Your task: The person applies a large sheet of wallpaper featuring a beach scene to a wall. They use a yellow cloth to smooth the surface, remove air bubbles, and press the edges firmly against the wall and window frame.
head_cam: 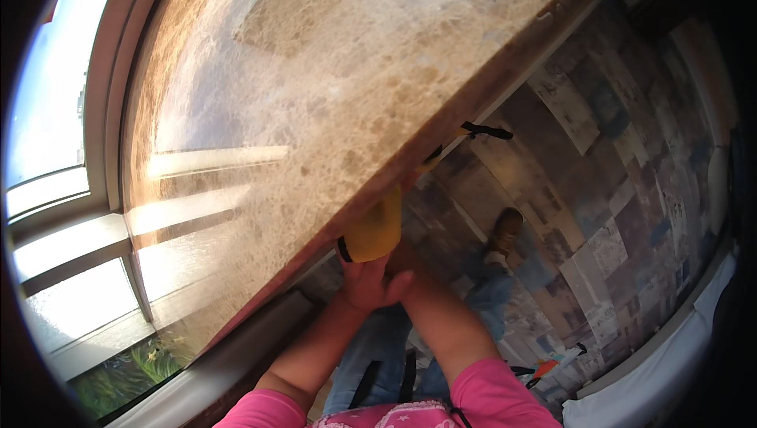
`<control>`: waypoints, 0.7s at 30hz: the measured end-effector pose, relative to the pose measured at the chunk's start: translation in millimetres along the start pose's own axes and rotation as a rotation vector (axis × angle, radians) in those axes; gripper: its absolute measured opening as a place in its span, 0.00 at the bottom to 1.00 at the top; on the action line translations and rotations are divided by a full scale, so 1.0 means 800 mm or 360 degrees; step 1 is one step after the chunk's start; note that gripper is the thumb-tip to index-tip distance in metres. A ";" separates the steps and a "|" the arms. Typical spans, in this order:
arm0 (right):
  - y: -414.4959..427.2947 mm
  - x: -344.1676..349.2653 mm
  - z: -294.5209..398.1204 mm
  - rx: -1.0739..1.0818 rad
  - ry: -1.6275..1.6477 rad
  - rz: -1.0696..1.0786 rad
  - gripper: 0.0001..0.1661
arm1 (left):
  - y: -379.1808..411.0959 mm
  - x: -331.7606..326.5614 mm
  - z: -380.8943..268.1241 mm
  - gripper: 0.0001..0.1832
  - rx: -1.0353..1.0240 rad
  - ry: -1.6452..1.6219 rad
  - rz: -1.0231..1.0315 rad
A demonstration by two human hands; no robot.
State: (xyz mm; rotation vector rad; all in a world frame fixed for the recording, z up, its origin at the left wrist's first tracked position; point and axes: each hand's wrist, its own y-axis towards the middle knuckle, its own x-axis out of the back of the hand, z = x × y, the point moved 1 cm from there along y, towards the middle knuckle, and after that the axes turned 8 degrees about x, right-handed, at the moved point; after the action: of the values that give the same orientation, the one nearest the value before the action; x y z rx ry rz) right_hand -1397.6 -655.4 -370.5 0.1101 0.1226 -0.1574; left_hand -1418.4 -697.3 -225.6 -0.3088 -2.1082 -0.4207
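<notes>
Below the front edge of a glossy brown marble-patterned slab [319, 103] is a yellow object [375, 230] with a black strip at its lower end. The fingers of my left hand [366, 289] meet that lower end, partly hidden behind it, while the thumb sticks out to the right. My right forearm passes beside the left hand and up under the yellow object. Only a little skin of my right hand [408, 181] shows beyond it, so its grip is hidden. Farther along the edge, a yellow and black part [430, 161] and a black handle-like piece [488, 131] project from beneath the slab.
A framed window [106, 91] borders the slab on the left. The floor [568, 203] has a patchwork plank pattern. A brown shoe [505, 230] rests on it. Lower right are an orange-and-white item [550, 364] with black parts and a white cloth [639, 381].
</notes>
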 end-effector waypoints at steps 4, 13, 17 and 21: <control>0.008 0.003 -0.010 -0.0082 -0.0018 -0.0141 0.30 | 0.002 0.009 0.020 0.33 -0.0112 0.0264 0.0065; -0.029 -0.021 0.022 -0.0065 0.0215 -0.0017 0.30 | -0.011 0.011 0.018 0.34 -0.0089 0.0201 -0.0212; -0.016 -0.004 0.029 0.0033 0.0293 0.0056 0.30 | -0.028 0.009 0.015 0.33 0.0171 0.0338 -0.0163; 0.022 0.031 0.051 0.0269 0.0165 0.0081 0.25 | -0.035 -0.009 0.020 0.34 0.0119 0.0389 -0.0346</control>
State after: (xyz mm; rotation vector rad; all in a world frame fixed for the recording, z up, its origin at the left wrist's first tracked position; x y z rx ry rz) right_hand -1366.0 -646.3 -331.4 0.2895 0.2096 -0.1108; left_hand -1437.4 -716.5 -245.0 0.0165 -1.9174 -0.4798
